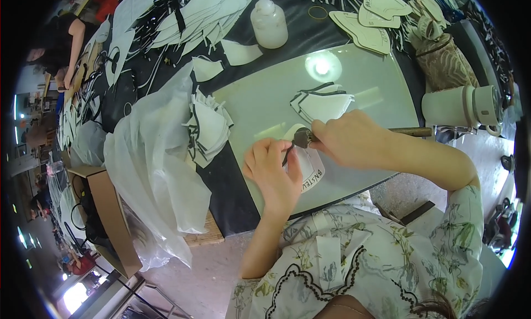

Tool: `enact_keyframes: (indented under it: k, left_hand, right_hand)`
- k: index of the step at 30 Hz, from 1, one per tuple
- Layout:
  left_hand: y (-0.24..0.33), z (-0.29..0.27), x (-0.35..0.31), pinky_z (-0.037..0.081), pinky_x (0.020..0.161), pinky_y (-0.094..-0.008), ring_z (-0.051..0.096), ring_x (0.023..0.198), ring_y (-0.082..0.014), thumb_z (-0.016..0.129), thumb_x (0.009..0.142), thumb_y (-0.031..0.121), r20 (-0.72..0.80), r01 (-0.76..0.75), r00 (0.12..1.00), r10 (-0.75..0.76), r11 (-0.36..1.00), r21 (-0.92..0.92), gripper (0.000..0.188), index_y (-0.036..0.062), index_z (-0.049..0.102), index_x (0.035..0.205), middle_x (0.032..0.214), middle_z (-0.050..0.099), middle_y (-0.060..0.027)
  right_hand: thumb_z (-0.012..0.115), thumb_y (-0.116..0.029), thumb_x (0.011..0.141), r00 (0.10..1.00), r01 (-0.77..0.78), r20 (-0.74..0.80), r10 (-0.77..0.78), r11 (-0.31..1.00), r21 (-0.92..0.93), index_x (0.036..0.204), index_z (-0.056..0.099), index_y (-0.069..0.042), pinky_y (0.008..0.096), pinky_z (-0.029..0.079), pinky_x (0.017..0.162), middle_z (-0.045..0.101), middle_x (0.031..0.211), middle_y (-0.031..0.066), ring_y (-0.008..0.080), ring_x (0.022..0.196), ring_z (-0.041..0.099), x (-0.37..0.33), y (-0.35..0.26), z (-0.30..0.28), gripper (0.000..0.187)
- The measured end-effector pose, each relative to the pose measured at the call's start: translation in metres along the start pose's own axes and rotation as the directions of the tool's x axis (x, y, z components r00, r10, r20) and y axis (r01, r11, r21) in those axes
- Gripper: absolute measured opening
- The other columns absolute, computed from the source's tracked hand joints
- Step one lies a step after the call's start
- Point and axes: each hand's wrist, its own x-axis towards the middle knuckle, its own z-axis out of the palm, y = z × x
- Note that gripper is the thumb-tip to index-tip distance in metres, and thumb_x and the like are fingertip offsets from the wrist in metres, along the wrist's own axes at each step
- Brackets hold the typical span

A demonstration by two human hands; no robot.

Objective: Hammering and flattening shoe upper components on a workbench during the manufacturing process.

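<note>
My right hand [347,137] is closed around a hammer with a dark, rounded metal head [302,137]. Its wooden handle [412,131] shows beyond my forearm. The hammer head sits over the upper part of a white shoe-upper piece [313,167] lying on the glossy board. At that piece's edge, the fingers of my left hand [276,167] pinch a thin black strip [287,155], right beside the hammer head. Part of the white piece is hidden by my hands. Farther back on the board lies a small stack of white pieces with black edging [325,104].
The pale board [265,106] lies on a black-covered table. Left of it are a pile of edged pieces [211,128], plastic sheeting [157,164] and a cardboard box [110,222]. Behind stands a white bottle [269,25]; at right, a pale tumbler [451,106]. Another person [69,42] is far left.
</note>
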Motion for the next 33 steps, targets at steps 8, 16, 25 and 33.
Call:
enact_keyframes:
  k: [8, 16, 25, 33]
  left_hand:
    - [0.000, 0.010, -0.004, 0.029, 0.089, -0.0439, 0.052, 0.103, -0.0265, 0.068, 0.078, 0.009, -0.049, -0.107, 0.992, 0.113, 0.987, 0.118, 0.014, 0.0133, 0.063, 0.091, 0.099, 0.060, -0.0016]
    - [-0.011, 0.009, -0.014, 0.032, 0.083, -0.0369, 0.058, 0.088, -0.0204, 0.069, 0.078, 0.010, -0.138, -0.264, 0.945, 0.296, 0.942, 0.209, 0.022, 0.0137, 0.070, 0.100, 0.089, 0.064, 0.0022]
    - [-0.017, 0.009, -0.012, 0.034, 0.085, -0.0384, 0.058, 0.091, -0.0211, 0.068, 0.079, 0.009, -0.107, -0.266, 0.955, 0.275, 0.960, 0.090, 0.022, 0.0128, 0.072, 0.100, 0.092, 0.063, 0.0017]
    - [-0.012, 0.011, -0.017, 0.036, 0.087, -0.0402, 0.058, 0.093, -0.0230, 0.068, 0.077, 0.007, -0.089, -0.308, 0.940, 0.328, 0.933, 0.186, 0.025, 0.0109, 0.071, 0.101, 0.099, 0.062, -0.0018]
  right_hand:
    - [0.056, -0.032, 0.096, 0.997, -0.036, 0.066, 0.035, 0.999, 0.017, 0.087, 0.053, -0.001, 0.0441, 0.048, 0.051, 0.061, 0.060, 0.0146, 0.0342, 0.055, 0.064, 0.006, -0.001, -0.002, 0.033]
    - [0.057, -0.031, 0.096, 0.995, -0.027, 0.092, 0.025, 0.999, 0.024, 0.088, 0.053, -0.001, 0.0446, 0.048, 0.052, 0.062, 0.061, 0.0147, 0.0352, 0.057, 0.064, 0.008, 0.002, -0.008, 0.032]
    - [0.057, -0.032, 0.095, 0.999, 0.039, -0.010, -0.038, 0.999, 0.020, 0.088, 0.058, 0.000, 0.0436, 0.048, 0.053, 0.060, 0.058, 0.0131, 0.0336, 0.055, 0.063, 0.015, 0.001, -0.023, 0.033]
    - [0.058, -0.032, 0.095, 0.998, 0.059, 0.036, -0.060, 0.998, 0.029, 0.087, 0.058, 0.000, 0.0439, 0.048, 0.052, 0.060, 0.057, 0.0139, 0.0343, 0.055, 0.062, 0.014, 0.003, -0.017, 0.033]
